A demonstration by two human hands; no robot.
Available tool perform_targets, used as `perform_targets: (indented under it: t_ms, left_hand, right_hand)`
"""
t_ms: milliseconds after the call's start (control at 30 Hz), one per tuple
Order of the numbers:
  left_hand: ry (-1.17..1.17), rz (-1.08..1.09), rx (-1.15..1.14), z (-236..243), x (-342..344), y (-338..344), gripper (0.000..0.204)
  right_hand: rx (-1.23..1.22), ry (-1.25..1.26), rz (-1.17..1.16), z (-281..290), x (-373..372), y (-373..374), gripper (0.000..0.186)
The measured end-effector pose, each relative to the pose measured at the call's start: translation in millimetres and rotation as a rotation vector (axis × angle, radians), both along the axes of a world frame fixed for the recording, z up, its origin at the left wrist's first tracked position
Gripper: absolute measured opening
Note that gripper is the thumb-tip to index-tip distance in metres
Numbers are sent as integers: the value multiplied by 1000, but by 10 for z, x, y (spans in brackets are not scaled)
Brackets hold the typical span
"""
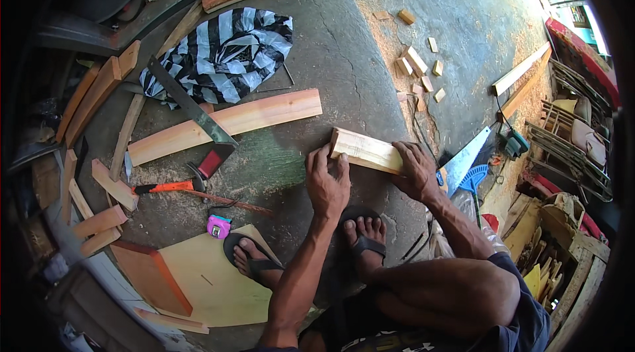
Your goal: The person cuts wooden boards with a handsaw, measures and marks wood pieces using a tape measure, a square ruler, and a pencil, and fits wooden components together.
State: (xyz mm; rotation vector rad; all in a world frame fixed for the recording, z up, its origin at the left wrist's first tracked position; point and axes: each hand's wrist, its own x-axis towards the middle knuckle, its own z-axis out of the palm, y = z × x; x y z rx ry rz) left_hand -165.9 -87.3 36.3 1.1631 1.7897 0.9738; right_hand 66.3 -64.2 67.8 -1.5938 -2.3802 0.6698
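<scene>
Between my hands is a short, pale wooden block [368, 151], held low in front of my feet. My left hand [328, 180] grips its left end, thumb on the near face and fingers along the side. At the other end, my right hand [417, 170] has its fingers wrapped over the block's right end, hiding it. A hand saw [463, 157] with a pale blade lies just right of my right hand. Left of the block, a long plank [264, 112] rests on the floor with a square tool [198, 116] across it.
A claw hammer [169, 187] with an orange handle and a pink tape measure [218, 226] lie left of my feet. Small wood offcuts [415, 61] are scattered ahead. A striped plastic bag [231, 54] sits far left. A blue dustpan-like piece [473, 177] lies beside the saw.
</scene>
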Motion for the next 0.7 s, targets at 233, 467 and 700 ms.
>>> perform_targets:
  t_ms: [233, 467, 700]
  left_hand:
    - [4, 240, -58, 39, 104, -328, 39]
    - [116, 256, -28, -25, 173, -401, 43]
    - [40, 251, -133, 82, 190, -398, 47]
  right_hand:
    - [-57, -17, 205, 13, -91, 105, 85]
    - [-74, -44, 189, 58, -155, 104, 84]
    - [-113, -46, 184, 70, -108, 137, 86]
